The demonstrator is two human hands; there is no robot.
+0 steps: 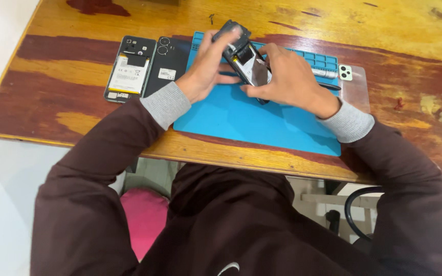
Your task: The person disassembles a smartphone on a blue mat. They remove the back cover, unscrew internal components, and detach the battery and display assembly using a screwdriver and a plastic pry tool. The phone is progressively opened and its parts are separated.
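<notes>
A: Blue silicone repair mat (262, 122) lies on the wooden tabletop (384, 30), close to its near edge. What do the two hands hold above it?

B: Both hold one opened smartphone (246, 59), lifted over the far part of the mat and tilted. The left hand (205, 64) is curled around its far, upper end, with the fingers closed on the dark edge. The right hand (287, 76) grips the near, lower end, fingers wrapped around it.

A: Is the inside of this phone visible?

B: Yes, I see a pale part and dark parts inside, but they are too small to name exactly.

A: What lies beside the mat?

B: Toward the left edge of the tabletop lies a second opened phone (129, 69) with its white battery showing. Just beside it, touching or nearly so, lies a black back cover (167, 64) with camera rings. At the far right corner of the mat a clear phone case (356, 87) lies flat, and a pale green camera part (345, 72) is at its corner.

A: And the sleeves?

B: Dark brown, with grey cuffs (167, 105).
</notes>
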